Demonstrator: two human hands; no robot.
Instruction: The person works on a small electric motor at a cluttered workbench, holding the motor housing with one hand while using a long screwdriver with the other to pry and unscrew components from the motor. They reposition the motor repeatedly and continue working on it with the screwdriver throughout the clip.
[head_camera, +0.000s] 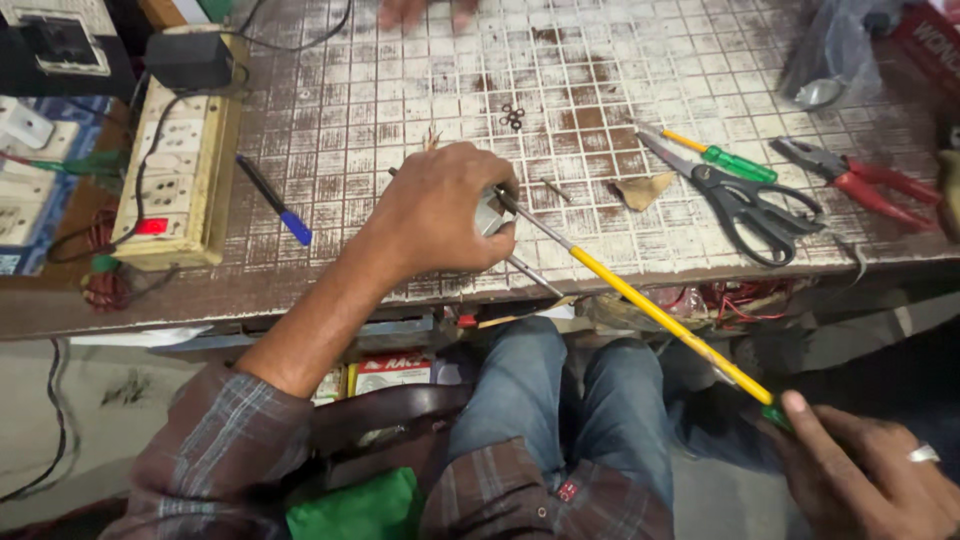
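My left hand (440, 212) rests on the worn white grid-patterned tabletop (400, 110) and grips a small grey metal part (490, 212). My right hand (870, 475), low at the right with a ring on one finger, holds the green end of a long yellow-handled screwdriver (660, 315). Its metal shaft runs up to the left, and its tip meets the metal part in my left hand. A second thin metal rod (533, 275) lies just below my left hand near the table's front edge.
Black scissors (745, 205), a small green-and-yellow screwdriver (725, 158), red-handled pliers (865, 180), small black washers (512, 116), a blue-tipped pen (275, 200) and a yellowed switchboard (180, 170) lie on the table. Another person's hand (425, 12) shows at the far edge.
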